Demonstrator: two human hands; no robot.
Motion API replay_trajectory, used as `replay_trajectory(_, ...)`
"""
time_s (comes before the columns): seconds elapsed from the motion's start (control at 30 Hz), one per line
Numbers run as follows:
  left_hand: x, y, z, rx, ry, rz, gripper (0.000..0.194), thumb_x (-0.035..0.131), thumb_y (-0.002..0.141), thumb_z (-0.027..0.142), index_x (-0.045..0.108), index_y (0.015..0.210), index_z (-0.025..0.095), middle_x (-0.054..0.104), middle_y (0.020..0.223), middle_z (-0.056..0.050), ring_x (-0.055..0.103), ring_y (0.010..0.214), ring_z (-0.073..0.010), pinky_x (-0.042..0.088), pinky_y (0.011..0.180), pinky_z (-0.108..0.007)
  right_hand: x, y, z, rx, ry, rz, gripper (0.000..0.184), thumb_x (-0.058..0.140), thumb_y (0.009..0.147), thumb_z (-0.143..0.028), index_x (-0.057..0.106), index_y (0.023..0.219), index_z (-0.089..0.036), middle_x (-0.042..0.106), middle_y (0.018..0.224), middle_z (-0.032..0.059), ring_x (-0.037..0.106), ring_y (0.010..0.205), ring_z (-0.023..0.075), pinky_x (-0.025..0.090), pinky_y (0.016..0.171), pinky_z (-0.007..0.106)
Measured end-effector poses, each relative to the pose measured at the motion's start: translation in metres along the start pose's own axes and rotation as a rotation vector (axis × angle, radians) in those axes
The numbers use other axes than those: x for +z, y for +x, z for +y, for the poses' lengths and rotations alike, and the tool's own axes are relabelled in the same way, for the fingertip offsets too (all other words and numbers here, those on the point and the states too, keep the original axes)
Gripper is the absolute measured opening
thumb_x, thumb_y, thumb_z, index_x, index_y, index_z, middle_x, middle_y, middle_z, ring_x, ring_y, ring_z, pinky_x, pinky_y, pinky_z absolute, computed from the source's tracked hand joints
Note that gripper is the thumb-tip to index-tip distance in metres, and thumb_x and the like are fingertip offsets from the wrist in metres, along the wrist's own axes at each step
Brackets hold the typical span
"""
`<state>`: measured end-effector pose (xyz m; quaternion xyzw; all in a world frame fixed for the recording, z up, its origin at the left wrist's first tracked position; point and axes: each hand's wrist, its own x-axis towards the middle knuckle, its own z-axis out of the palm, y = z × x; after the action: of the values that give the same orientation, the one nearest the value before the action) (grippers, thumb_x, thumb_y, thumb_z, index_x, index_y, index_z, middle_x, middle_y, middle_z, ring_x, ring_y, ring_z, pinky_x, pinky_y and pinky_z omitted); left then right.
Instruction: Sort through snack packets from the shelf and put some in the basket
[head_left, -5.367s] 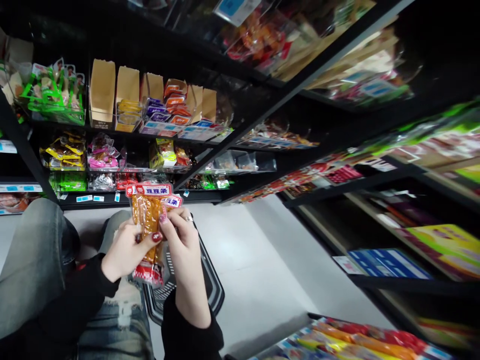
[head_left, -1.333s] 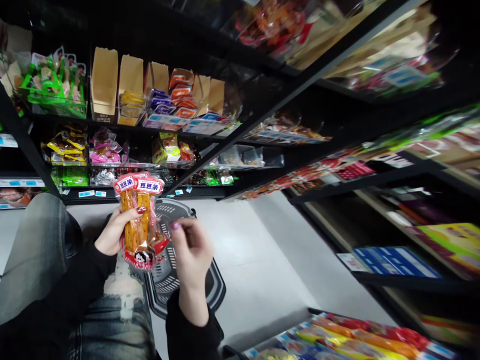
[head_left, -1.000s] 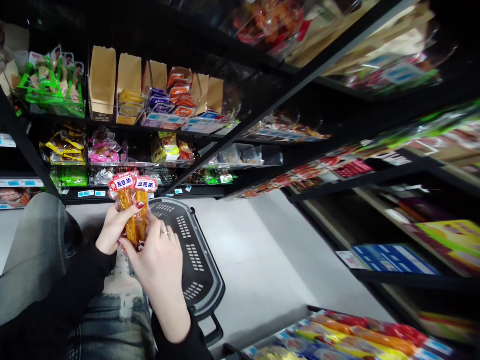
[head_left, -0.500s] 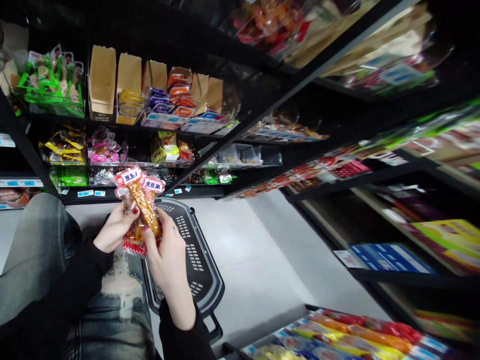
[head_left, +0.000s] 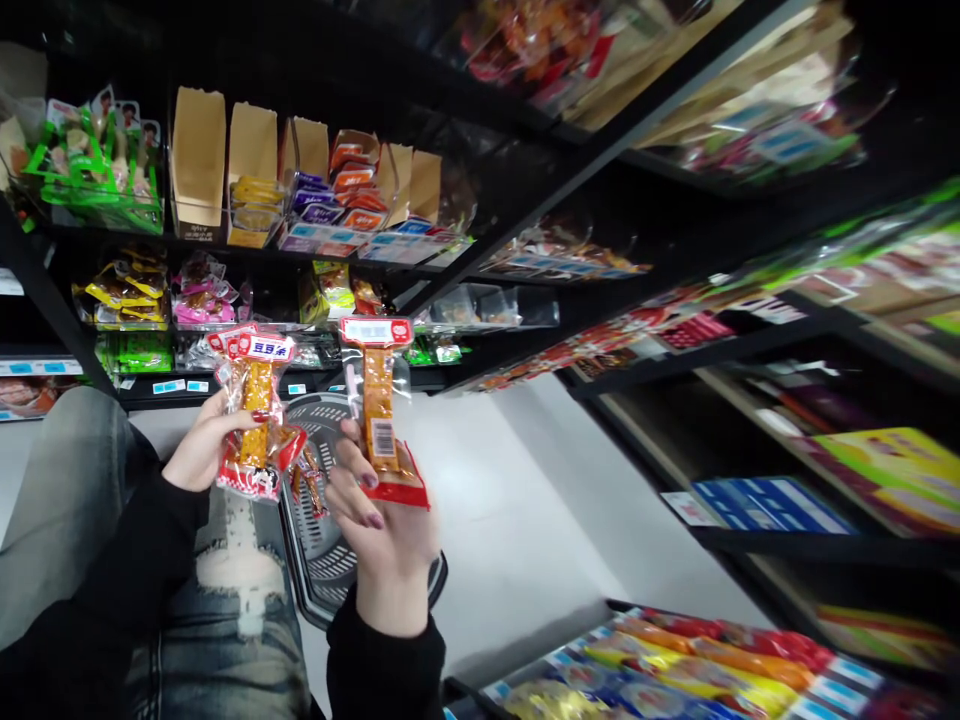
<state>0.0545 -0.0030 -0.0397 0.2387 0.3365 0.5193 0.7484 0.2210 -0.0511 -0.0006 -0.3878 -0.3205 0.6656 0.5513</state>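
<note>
My left hand (head_left: 196, 448) is closed on a few snack packets (head_left: 257, 400) in clear and red wrapping, each showing a golden-brown strip; they overlap, so I cannot tell how many. Raised to the right of them, my right hand (head_left: 386, 510) holds one snack packet (head_left: 380, 385), its barcode side facing me and its red lower end tilted over my palm. Beneath and between both hands is a dark shopping basket (head_left: 326, 575) with slotted walls. Inside it lie small brown-wrapped snacks (head_left: 309, 480).
Black shelves (head_left: 225, 395) ahead carry open cardboard boxes (head_left: 197, 160), green packets (head_left: 97, 160) and yellow packets (head_left: 127, 290). More shelving stands to the right with a blue-striped box (head_left: 765, 505). A low display of colourful packets (head_left: 697, 660) is at lower right, beside pale floor (head_left: 517, 500).
My right hand has drawn one packet away from the bunch, moving it right and turning its back toward me. My left hand keeps the others, slightly further left. Snacks in the basket are now visible.
</note>
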Motion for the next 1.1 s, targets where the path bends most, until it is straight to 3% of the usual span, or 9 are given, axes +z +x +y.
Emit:
replay_trajectory(0.23, 0.005, -0.002, 0.005, -0.018, -0.104, 0.002, 0.05, 0.063, 0.059, 0.008, 0.061, 0.107, 0.022, 0.071, 0.099, -0.003, 0.066, 0.093, -0.023, 0.053, 0.082, -0.035, 0.006, 0.012, 0.01, 0.0, -0.022, 0.022, 0.046, 0.024, 0.089, -0.044, 0.059, 0.106, -0.021, 0.033, 0.065, -0.0033, 0.01, 0.046, 0.0105, 0.019, 0.041, 0.024)
replay_trajectory(0.43, 0.001, -0.004, 0.006, -0.01, -0.112, -0.014, 0.044, 0.063, 0.055, 0.007, 0.061, 0.097, 0.023, 0.072, 0.092, -0.001, 0.066, 0.093, -0.0251, 0.054, 0.08, -0.037, -0.003, 0.011, 0.018, -0.018, 0.008, -0.022, 0.053, 0.014, 0.09, -0.042, 0.062, 0.097, -0.019, 0.028, 0.062, -0.0056, 0.01, 0.041, 0.0077, 0.017, 0.041, 0.023)
replay_trajectory(0.57, -0.001, -0.007, 0.007, -0.016, -0.116, -0.094, 0.05, 0.064, 0.052, 0.008, 0.061, 0.1, 0.023, 0.072, 0.094, -0.003, 0.065, 0.098, -0.0279, 0.053, 0.082, -0.04, -0.011, 0.011, 0.025, -0.034, -0.072, -0.063, 0.054, 0.016, 0.089, -0.046, 0.062, 0.094, -0.018, 0.029, 0.059, -0.0067, 0.01, 0.038, 0.0062, 0.02, 0.04, 0.023)
replay_trajectory(0.8, 0.001, -0.016, 0.01, -0.055, -0.06, -0.21, 0.057, 0.066, 0.045, 0.006, 0.063, 0.1, 0.021, 0.072, 0.094, -0.006, 0.064, 0.099, -0.0316, 0.052, 0.084, -0.04, -0.011, 0.012, 0.032, -0.015, -0.045, -0.014, 0.048, 0.026, 0.083, -0.047, 0.063, 0.092, -0.016, 0.041, 0.057, -0.0019, 0.02, 0.038, 0.0083, 0.016, 0.037, 0.022)
replay_trajectory(1.0, 0.002, -0.015, 0.007, -0.028, 0.01, -0.149, 0.045, 0.067, 0.046, 0.011, 0.066, 0.09, 0.02, 0.072, 0.084, -0.004, 0.066, 0.09, -0.0291, 0.053, 0.077, -0.036, -0.009, 0.009, 0.032, -0.018, -0.058, 0.068, 0.041, 0.034, 0.079, -0.047, 0.063, 0.085, -0.019, 0.057, 0.069, 0.0056, 0.029, 0.043, 0.0099, 0.017, 0.035, 0.02)
replay_trajectory(1.1, 0.002, -0.015, 0.008, -0.011, 0.002, -0.191, 0.039, 0.067, 0.047, 0.012, 0.066, 0.085, 0.021, 0.071, 0.077, -0.003, 0.067, 0.081, -0.026, 0.052, 0.07, -0.033, -0.009, 0.007, 0.034, 0.005, -0.041, 0.105, 0.036, 0.039, 0.077, -0.046, 0.063, 0.077, -0.02, 0.062, 0.07, 0.0052, 0.031, 0.04, 0.0092, 0.021, 0.034, 0.02)
